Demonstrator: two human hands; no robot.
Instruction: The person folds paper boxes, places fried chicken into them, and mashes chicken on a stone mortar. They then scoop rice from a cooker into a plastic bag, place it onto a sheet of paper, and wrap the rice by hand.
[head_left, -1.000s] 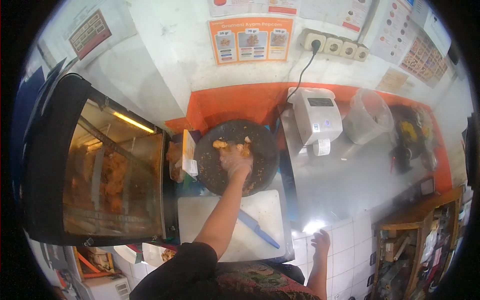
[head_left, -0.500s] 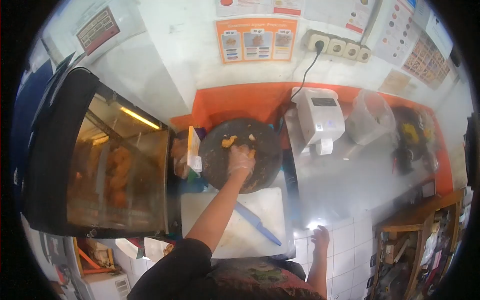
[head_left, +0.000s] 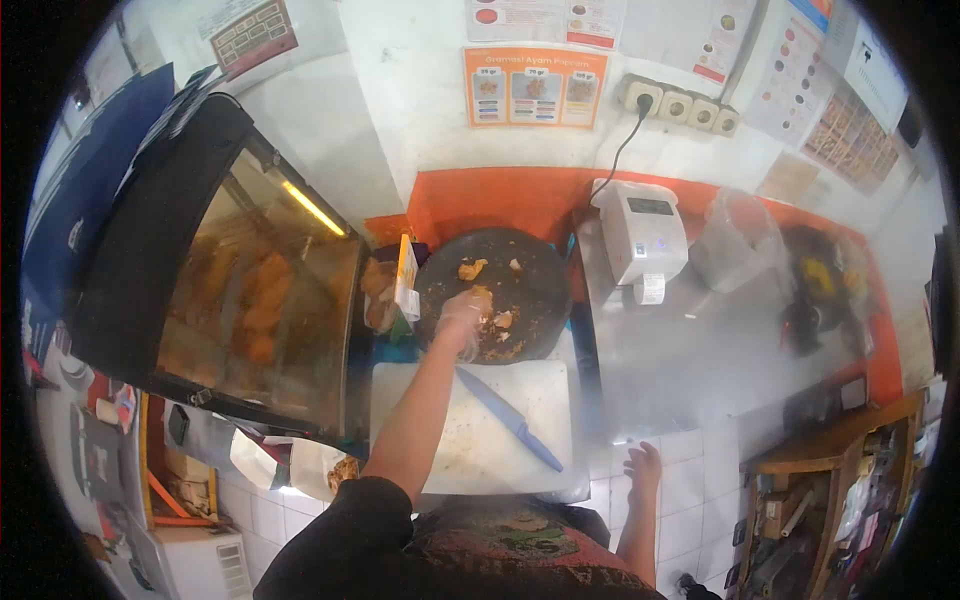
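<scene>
Our left hand point(head_left: 462, 312), in a clear glove, is down in the dark round dish point(head_left: 542, 285), and we judge the step in hand to be handling or breaking up the food in it. Its fingers bend downward with a golden piece point(head_left: 482, 293) at their tips; blur and the glove hide whether they clench it or only press on it, so we cannot tell. Just beyond the grip a larger golden-brown piece point(head_left: 472, 270) lies apart, a small pale bit point(head_left: 515, 265) sits beyond and to the right, and pale scraps point(head_left: 503, 320) are scattered close on its right, all inside the dish. Our right hand point(head_left: 643, 472) hangs well apart, low to the right of the grip, fingers loosely spread and holding nothing. From here, any further work on the food calls for closing the fingertips firmly on a piece and keeping the motion within the rim, since loose scraps could spill over. Toward us from the grip, the knife point(head_left: 512, 418) lies aslant on the white board point(head_left: 405, 395), blade end nearest the gloved wrist and handle away to the right, so drawing the hand back calls for clearance over that blade.
</scene>
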